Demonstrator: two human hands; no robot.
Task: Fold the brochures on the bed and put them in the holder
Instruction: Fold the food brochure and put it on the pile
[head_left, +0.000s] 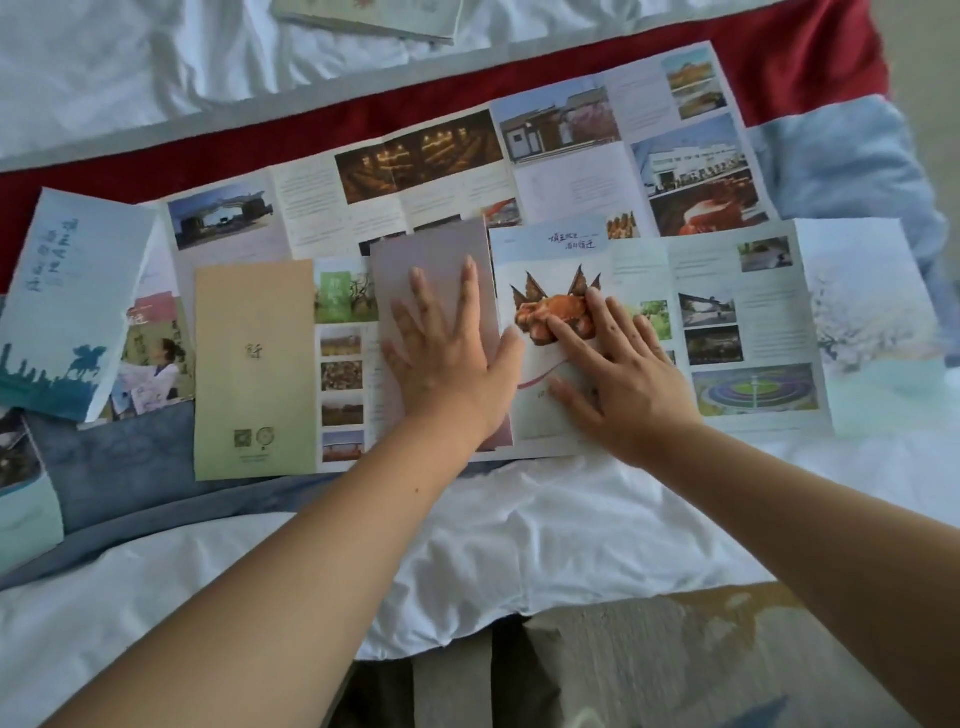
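Observation:
Several brochures lie unfolded on the bed. My left hand (449, 345) presses flat, fingers spread, on a mauve folded-over panel (431, 260) of the near brochure. My right hand (615, 374) lies flat beside it on the panel with the crab picture (550, 312), fingers straight. That brochure (753, 322) stretches right to a pale blossom panel. A longer brochure (519, 156) is spread out behind it. On the left, a beige-green panel (254, 364) lies flat and a pale blue cover (67, 301) stands tilted. No holder is in view.
A folded stack of brochures (374, 18) lies at the top on the white sheet. A red bed runner (810, 52) runs under the papers. A blue cloth (852, 166) sits at the right, blue fabric (119, 457) at the left. The bed's near edge (467, 639) meets the floor.

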